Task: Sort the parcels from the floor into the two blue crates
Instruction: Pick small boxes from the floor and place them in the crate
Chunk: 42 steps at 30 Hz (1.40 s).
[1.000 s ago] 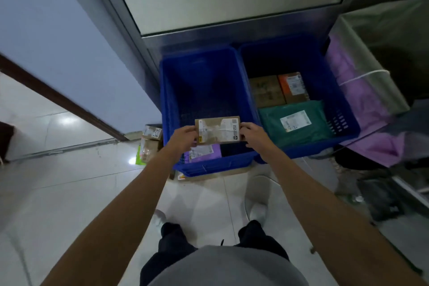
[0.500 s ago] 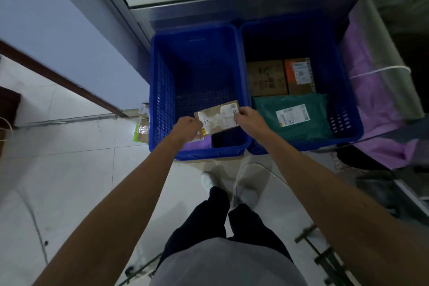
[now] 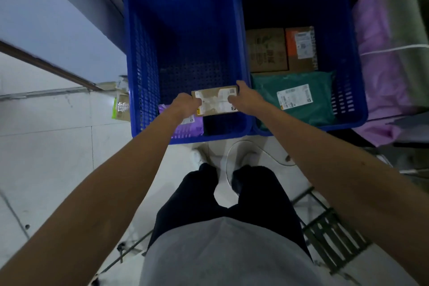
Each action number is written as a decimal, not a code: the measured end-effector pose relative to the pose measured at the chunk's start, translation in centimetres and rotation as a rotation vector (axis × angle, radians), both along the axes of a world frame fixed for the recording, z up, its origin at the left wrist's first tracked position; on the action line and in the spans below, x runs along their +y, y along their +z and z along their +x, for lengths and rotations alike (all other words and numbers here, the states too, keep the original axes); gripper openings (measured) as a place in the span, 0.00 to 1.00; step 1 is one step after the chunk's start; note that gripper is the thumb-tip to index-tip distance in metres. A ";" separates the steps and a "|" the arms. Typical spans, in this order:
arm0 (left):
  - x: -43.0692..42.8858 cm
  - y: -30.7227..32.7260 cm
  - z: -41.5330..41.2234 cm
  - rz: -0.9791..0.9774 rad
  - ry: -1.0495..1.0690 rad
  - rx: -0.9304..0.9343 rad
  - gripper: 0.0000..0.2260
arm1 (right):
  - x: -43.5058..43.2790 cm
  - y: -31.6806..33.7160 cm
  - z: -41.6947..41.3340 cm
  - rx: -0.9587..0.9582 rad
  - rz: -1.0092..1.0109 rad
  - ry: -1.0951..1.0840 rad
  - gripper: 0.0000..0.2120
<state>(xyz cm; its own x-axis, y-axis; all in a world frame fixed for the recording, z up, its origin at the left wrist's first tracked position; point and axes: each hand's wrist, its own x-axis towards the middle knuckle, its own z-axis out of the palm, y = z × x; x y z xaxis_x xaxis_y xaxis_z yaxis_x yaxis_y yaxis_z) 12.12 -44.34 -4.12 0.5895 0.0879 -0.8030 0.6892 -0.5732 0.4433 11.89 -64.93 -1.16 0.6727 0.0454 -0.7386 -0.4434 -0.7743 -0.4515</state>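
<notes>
Two blue crates stand side by side on the floor against the wall. Inside the left crate (image 3: pixel 144 58), near its front, I hold a small brown cardboard parcel (image 3: pixel 214 101) with white labels. My left hand (image 3: pixel 184 104) grips its left end and my right hand (image 3: pixel 245 97) grips its right end. A purple parcel (image 3: pixel 188 126) lies under my left wrist on the crate's floor. The right crate (image 3: pixel 352 90) holds a green mailer bag (image 3: pixel 294 97), a brown box (image 3: pixel 267 50) and an orange-and-brown box (image 3: pixel 300 47).
More parcels (image 3: pixel 120 100) lie on the white tiled floor to the left of the left crate. A purple bundle (image 3: pixel 390 58) tied with white string stands to the right. A dark metal rack (image 3: pixel 329 234) lies on the floor at the lower right. My feet stand just before the crates.
The parcel has gone down from above the left crate's front rim into the crate, both hands still on it. I have stepped closer and the view has tilted downward.
</notes>
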 end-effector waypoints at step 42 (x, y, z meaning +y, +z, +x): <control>-2.4 -20.8 0.2 0.021 -0.247 0.180 0.29 | 5.8 -20.2 3.0 -0.028 -0.694 0.842 0.29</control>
<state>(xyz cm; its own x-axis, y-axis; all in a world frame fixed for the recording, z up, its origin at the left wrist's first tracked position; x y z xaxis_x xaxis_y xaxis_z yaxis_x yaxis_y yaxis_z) 12.32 -46.72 -24.93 0.4436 -0.0230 -0.8960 0.5941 -0.7410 0.3131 14.90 -59.11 -21.37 0.6384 0.0783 -0.7657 0.3516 -0.9146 0.1996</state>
